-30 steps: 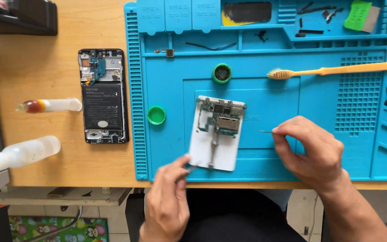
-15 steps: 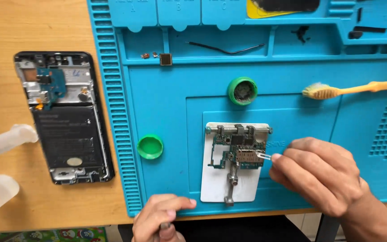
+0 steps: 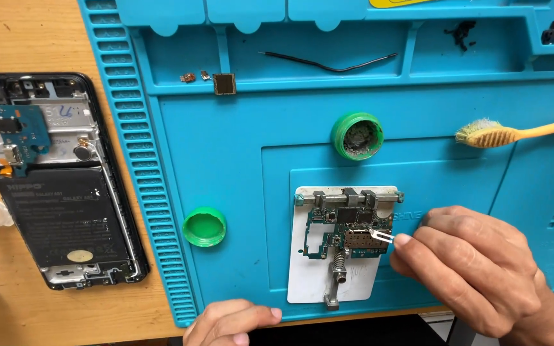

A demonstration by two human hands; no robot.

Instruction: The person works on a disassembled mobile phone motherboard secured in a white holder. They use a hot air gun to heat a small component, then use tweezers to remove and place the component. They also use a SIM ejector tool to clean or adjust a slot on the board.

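A green phone circuit board (image 3: 338, 232) is clamped in a white holder plate (image 3: 309, 282) on the blue work mat (image 3: 238, 166). My right hand (image 3: 469, 269) pinches a small metal pin tool (image 3: 381, 235), whose tip touches the right part of the board. My left hand (image 3: 232, 323) rests at the mat's front edge, just below and left of the holder, fingers curled and holding nothing that shows.
An opened black phone (image 3: 52, 179) with its battery exposed lies on the wooden desk at left. Two green caps (image 3: 204, 227) (image 3: 356, 136) sit on the mat. An orange toothbrush (image 3: 514, 133) lies at right. Small chips (image 3: 224, 83) and a black wire (image 3: 328, 63) lie in the upper tray.
The view has closed in on the board. My right hand has brought the pin tool from right of the holder onto the board. My left hand has dropped off the holder's lower left to the mat's edge.
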